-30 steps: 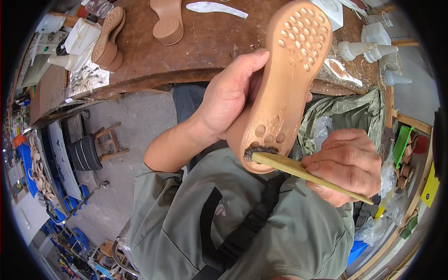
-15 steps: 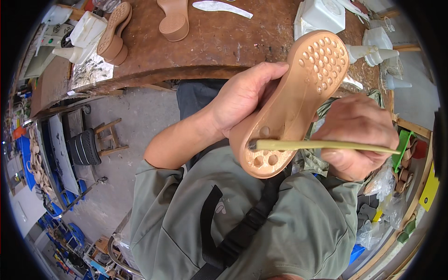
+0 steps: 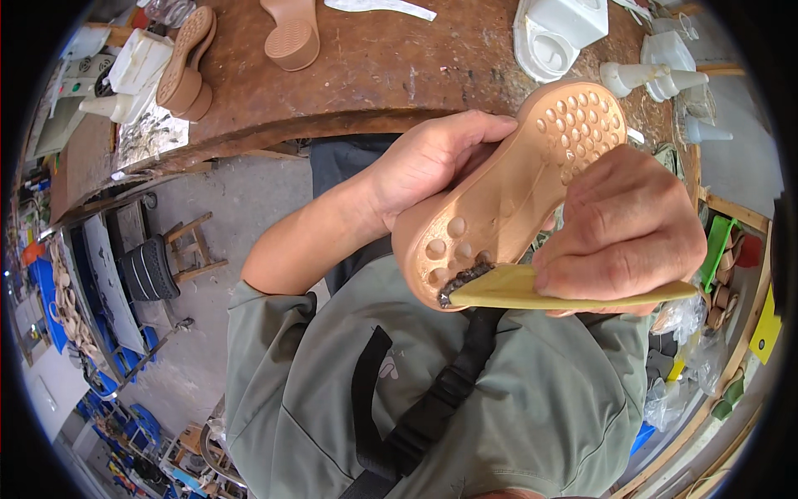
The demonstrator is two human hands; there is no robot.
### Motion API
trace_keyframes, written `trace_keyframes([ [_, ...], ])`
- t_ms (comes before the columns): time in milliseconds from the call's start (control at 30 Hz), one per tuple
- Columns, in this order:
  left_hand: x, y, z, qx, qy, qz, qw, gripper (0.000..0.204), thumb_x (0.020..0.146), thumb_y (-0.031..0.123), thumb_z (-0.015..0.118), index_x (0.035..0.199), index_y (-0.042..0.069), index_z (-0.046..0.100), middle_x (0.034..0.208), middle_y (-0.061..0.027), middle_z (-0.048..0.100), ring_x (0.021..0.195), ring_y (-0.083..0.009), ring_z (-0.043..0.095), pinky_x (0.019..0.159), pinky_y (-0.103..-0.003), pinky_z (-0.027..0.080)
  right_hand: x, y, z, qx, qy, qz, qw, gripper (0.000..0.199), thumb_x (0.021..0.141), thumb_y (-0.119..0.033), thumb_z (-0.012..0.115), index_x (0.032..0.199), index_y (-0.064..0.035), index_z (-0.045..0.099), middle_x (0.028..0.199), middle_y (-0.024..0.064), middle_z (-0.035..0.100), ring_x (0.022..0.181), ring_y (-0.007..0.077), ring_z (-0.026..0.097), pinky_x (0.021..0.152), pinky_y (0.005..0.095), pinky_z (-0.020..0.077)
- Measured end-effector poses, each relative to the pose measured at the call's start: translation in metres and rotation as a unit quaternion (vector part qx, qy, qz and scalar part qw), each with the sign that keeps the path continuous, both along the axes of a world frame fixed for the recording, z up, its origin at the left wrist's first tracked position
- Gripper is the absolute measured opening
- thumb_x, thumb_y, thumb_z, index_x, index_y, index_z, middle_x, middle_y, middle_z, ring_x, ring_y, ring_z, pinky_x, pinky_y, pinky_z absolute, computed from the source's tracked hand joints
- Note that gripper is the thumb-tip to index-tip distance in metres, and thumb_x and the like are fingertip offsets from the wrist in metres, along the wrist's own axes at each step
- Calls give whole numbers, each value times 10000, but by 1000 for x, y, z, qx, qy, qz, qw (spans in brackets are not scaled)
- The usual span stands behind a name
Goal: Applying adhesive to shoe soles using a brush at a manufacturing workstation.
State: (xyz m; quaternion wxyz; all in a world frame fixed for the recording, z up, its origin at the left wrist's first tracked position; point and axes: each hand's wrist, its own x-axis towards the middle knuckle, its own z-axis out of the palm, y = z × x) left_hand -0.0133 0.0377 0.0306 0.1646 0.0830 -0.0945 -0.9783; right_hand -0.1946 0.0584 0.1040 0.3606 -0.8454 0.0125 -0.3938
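Tan sole [image 3: 522, 190], long axis diag., heel [image 3: 442, 250] btm-L, toe [image 3: 573, 112] top-R

Bright, diffuse light filled the view. Highlights glinted on the dimpled shoe sole [image 3: 503, 200] at two o'clock; the tabletop [image 3: 399, 66] at twelve bowed with fisheye distortion, black vignetting swallowed the corners, and clutter [image 3: 143, 422] at eight looked indistinct.

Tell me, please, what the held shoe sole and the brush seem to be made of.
Shoe sole: probably moulded rubber or plastic, given its even tan colour and dimples; glossy at the heel. Brush handle: smooth, flat, yellowish, perhaps wood or plastic. Bristles: dark, clumped, fibre unclear.
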Motion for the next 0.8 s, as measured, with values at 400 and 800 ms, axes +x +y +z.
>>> trace_keyframes([
  [400,-4,1,-2,-33,-16,-38,999,306,943,230,461,1025,-34,591,959,-90,654,813,-106,623,745,-239,506,7,-22,-1,52,28,132,990,121,787,-46,656,719,52,634,602,92,566,443,172,552,382,284,390],
  [800,-1,0,19,-114,-190,-74,972,400,965,282,396,1160,-40,531,978,-141,651,868,-182,641,759,-274,515,-44,-36,24,84,177,33,980,372,933,-271,499,804,36,666,681,116,610,513,207,611,425,286,457],
])
